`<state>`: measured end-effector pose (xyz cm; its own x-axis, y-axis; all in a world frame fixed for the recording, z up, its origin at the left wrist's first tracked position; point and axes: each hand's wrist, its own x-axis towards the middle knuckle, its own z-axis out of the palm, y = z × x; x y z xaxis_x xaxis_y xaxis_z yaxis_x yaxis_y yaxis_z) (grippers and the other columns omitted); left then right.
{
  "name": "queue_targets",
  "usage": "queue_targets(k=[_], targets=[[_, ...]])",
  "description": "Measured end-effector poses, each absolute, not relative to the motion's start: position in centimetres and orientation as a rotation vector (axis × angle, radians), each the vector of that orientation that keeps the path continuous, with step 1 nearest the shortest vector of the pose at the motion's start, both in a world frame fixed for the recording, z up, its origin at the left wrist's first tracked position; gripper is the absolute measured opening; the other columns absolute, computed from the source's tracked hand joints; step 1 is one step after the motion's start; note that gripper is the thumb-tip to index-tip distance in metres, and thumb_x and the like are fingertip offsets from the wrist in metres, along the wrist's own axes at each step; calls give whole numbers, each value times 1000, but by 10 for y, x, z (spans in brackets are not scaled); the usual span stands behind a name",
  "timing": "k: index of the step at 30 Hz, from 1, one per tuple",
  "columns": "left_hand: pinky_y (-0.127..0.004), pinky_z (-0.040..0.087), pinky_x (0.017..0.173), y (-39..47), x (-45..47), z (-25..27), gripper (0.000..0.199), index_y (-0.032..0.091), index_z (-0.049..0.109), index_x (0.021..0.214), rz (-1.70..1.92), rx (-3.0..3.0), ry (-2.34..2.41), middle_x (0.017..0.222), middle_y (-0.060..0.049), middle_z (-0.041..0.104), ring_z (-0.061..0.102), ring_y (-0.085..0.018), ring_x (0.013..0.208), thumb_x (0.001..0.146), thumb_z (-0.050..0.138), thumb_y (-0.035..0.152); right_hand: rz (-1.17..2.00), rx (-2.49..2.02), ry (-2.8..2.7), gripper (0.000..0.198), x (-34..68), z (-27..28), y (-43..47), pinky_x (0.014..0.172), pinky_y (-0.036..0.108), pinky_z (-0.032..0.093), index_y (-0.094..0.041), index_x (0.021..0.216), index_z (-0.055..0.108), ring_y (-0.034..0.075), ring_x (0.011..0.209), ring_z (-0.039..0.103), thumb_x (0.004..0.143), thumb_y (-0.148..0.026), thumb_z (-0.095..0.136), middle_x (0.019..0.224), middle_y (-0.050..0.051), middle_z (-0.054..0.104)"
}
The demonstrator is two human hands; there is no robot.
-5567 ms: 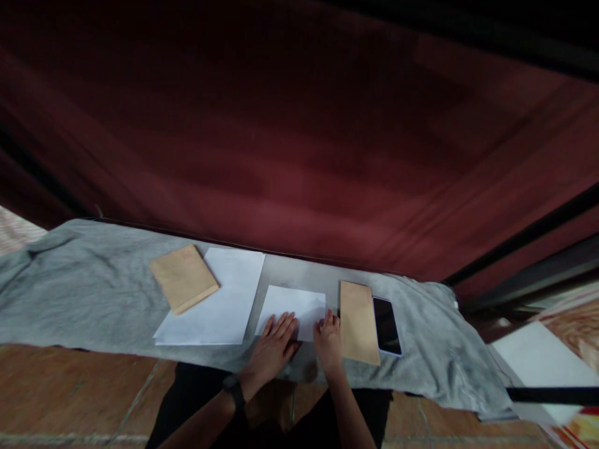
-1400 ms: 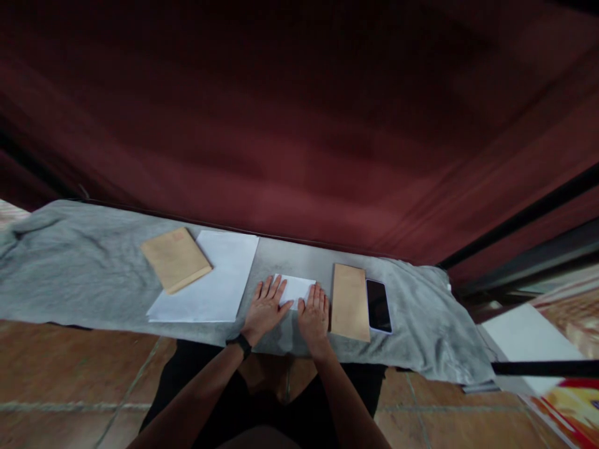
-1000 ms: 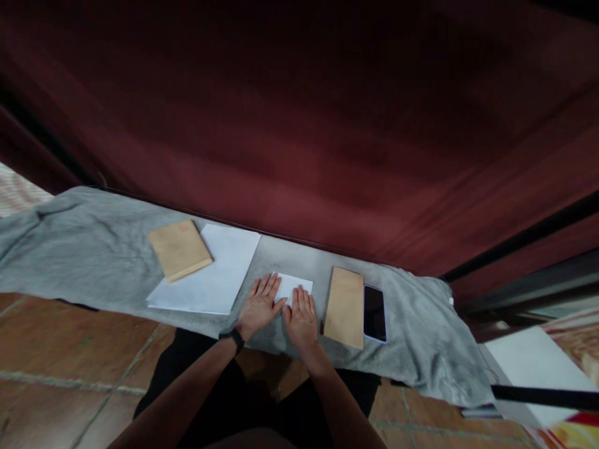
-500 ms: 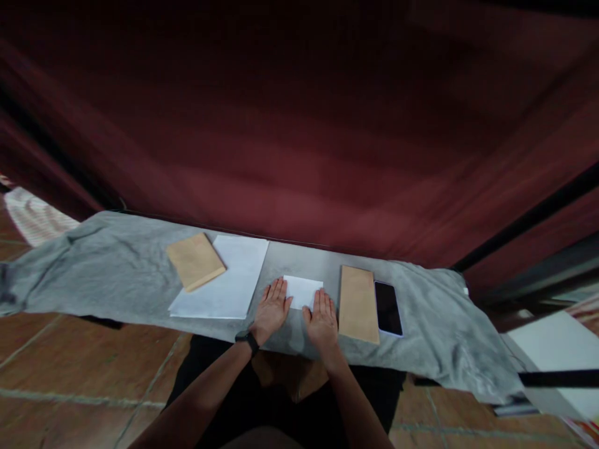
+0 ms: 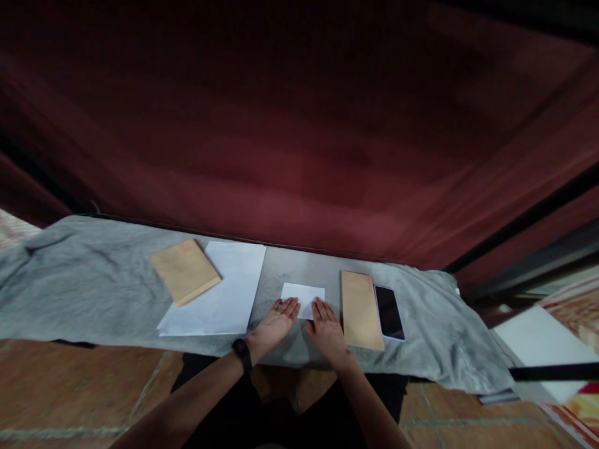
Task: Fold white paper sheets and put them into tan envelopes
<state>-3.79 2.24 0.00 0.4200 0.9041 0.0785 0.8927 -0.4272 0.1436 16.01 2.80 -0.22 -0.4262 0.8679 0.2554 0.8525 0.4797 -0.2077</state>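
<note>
A small white sheet of folded-looking paper (image 5: 303,292) lies flat on the grey cloth in front of me. My left hand (image 5: 277,319), with a dark band on its wrist, rests over the paper's lower left part, fingers stretched out. On the lower right part lie the outstretched fingers of my right hand (image 5: 326,327). Both palms face down, and neither hand grasps anything. The fingers cover the paper's lower corners. A brown envelope (image 5: 362,310) lies just to the right of my right hand.
Left of my hands, a stack of large white sheets (image 5: 231,293) carries part of another brown envelope (image 5: 186,271). A phone (image 5: 389,313) lies beside the right envelope. Grey cloth (image 5: 93,280) covers the narrow table, and a dark red curtain (image 5: 299,206) hangs behind it.
Both hands have slid inward over the paper; the left moved right from the paper's left edge onto it. The camera view has shifted slightly.
</note>
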Motion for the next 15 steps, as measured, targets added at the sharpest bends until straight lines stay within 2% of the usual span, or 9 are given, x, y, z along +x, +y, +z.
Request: queue_targets(k=[3, 5, 7, 10, 13, 15], targets=[[-47, 42, 110, 26, -45, 10, 58, 22, 59, 131, 276, 2567, 1617, 141, -10, 61, 56, -24, 132, 82, 37, 0, 151, -1433, -2469, 54, 169, 13, 34, 112, 41, 41, -13, 140, 57, 27, 133, 53, 87, -19, 53, 149, 13, 53], [-46, 45, 106, 30, -50, 22, 47, 20, 64, 121, 326, 2549, 1624, 128, -11, 68, 63, -24, 120, 86, 37, 3, 252, -1413, -2455, 53, 175, 23, 39, 110, 40, 43, -17, 137, 61, 25, 128, 57, 84, -15, 52, 145, 11, 58], [-44, 47, 101, 35, -56, 38, 33, 20, 68, 106, 381, 2530, 1627, 110, -9, 74, 69, -24, 104, 92, 39, 10, 427, -1403, -2347, 45, 181, 32, 44, 105, 38, 47, -22, 127, 68, 24, 117, 64, 86, -16, 51, 131, 8, 69], [-36, 51, 89, 46, -61, 60, 22, 21, 68, 91, 677, 2284, 1608, 91, -4, 73, 69, -20, 88, 97, 47, 27, 619, -1423, -2132, 31, 188, 43, 56, 84, 32, 55, -22, 109, 74, 22, 91, 71, 92, -27, 49, 103, 6, 78], [-27, 50, 67, 56, -60, 67, 23, 20, 66, 94, 1073, 1717, 1561, 76, 0, 67, 65, -17, 73, 93, 56, 40, 608, -1472, -1924, 34, 186, 46, 71, 64, 26, 52, -17, 101, 72, 18, 72, 67, 96, -39, 46, 83, 4, 75], [-25, 49, 61, 58, -58, 60, 29, 18, 63, 107, 1185, 1443, 1532, 73, 3, 63, 63, -15, 68, 91, 58, 42, 575, -1500, -1817, 36, 179, 44, 79, 59, 25, 49, -16, 96, 69, 17, 67, 64, 95, -43, 45, 76, 3, 72]])
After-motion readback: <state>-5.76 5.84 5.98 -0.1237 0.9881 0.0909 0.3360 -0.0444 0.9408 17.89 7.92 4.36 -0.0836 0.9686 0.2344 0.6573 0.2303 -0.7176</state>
